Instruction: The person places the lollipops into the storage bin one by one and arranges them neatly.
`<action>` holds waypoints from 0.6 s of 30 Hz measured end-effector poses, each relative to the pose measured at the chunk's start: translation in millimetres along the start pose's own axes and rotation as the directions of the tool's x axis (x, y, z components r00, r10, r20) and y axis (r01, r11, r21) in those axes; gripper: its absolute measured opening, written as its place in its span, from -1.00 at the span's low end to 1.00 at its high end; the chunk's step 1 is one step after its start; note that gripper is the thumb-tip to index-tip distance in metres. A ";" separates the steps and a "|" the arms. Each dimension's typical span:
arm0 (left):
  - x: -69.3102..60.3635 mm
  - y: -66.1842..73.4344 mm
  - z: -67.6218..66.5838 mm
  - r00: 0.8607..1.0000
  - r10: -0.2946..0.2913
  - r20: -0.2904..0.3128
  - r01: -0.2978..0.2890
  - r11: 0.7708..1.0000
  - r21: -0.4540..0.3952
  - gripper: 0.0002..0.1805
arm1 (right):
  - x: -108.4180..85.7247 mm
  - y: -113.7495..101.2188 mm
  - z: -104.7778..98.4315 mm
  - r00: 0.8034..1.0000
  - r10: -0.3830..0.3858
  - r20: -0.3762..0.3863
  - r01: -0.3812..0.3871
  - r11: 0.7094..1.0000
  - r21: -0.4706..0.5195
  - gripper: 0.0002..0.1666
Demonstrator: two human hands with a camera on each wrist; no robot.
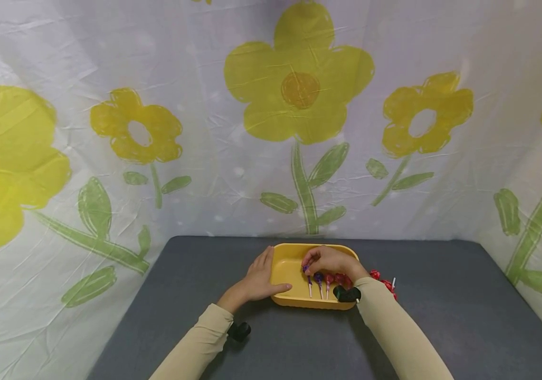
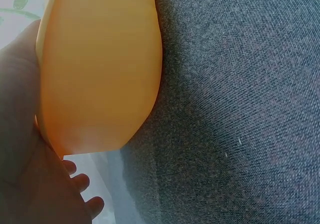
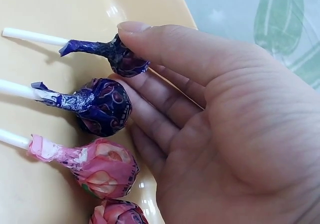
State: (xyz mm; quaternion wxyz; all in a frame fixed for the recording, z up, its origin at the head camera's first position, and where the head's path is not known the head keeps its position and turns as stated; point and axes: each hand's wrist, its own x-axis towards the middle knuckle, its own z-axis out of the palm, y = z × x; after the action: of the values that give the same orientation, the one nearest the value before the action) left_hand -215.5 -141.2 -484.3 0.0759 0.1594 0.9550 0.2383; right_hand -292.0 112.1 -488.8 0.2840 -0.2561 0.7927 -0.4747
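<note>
A yellow tray (image 1: pixel 280 266) stands on the dark table, with lollipops lying side by side in it. My left hand (image 1: pixel 255 278) rests against the tray's left end, fingers extended and thumb along the near rim. My right hand (image 1: pixel 330 261) reaches into the tray. Between its thumb and fingers it pinches the head of a purple-wrapped lollipop (image 3: pixel 127 59), whose white stick points toward the near side. A second purple lollipop (image 3: pixel 102 109) lies beside it, close to the fingers. Then come a pink lollipop (image 3: pixel 107 169) and another reddish-pink one (image 3: pixel 117 213), partly cut off by the frame.
Red-wrapped lollipops (image 1: pixel 387 285) lie on the table just right of the tray, partly hidden by my right sleeve. The grey table (image 1: pixel 441 311) extends on both sides. A white curtain (image 1: pixel 214 169) printed with yellow flowers hangs behind it.
</note>
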 end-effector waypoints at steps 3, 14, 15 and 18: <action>-0.4 -0.2 0.4 1.000 0.001 0.004 -0.001 1.000 -0.002 0.27 | -0.8 -0.3 1.5 1.000 0.006 -0.005 -0.006 1.000 -0.003 -0.75; -1.3 -0.3 0.5 1.000 0.000 -0.008 0.000 1.000 -0.007 0.26 | -1.4 0.4 2.2 1.000 -0.023 -0.008 0.023 1.000 0.000 -0.71; -1.5 -0.2 0.3 1.000 -0.002 -0.008 0.002 1.000 -0.008 0.26 | -1.6 0.2 2.5 1.000 -0.022 -0.011 0.022 1.000 0.000 -0.71; -1.9 0.4 -0.6 1.000 -0.004 -0.004 0.004 1.000 -0.012 0.26 | -1.9 0.2 2.6 1.000 -0.020 -0.013 0.020 1.000 0.003 -0.71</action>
State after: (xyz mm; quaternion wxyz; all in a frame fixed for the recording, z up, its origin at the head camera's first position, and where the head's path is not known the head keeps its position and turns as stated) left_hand -213.7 -141.8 -483.5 0.0756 0.1564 0.9541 0.2439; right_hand -288.8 111.9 -489.6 0.2744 -0.2606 0.7913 -0.4802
